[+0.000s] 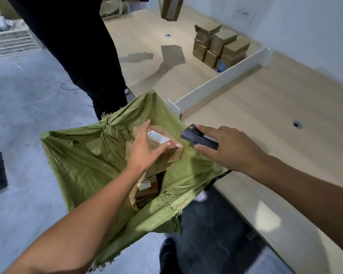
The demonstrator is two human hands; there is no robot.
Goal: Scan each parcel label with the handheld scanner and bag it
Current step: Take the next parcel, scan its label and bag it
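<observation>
Gripping the parcel [172, 155] from above with my left hand [145, 149]: fingers are spreading over its far edge, thumb is pressing the near edge, so the box is being pinched between them. It is sitting tilted in the mouth of the green woven sack [83, 167], on top of the load, with its white label [158, 137] facing up and showing beside my thumb.

My right hand [230, 149] is holding the handheld scanner [189, 135], fingers wrapping over its dark body and thumb underneath. Its nose is pointing toward the label, just beside the parcel and not touching it. A small blue light is showing on the side near my thumb.

More parcels [147, 185] are lying deeper in the sack, one with a white label; the print is too blurred to read. The sack is standing open on the grey floor, its right edge lying against the pale wooden table [275, 107].

On the table, a low white divider [222, 80] is running across, and behind it a stack of brown boxes [222, 46] is standing near the wall. Another person's dark trouser legs [77, 46] are standing just beyond the sack.
</observation>
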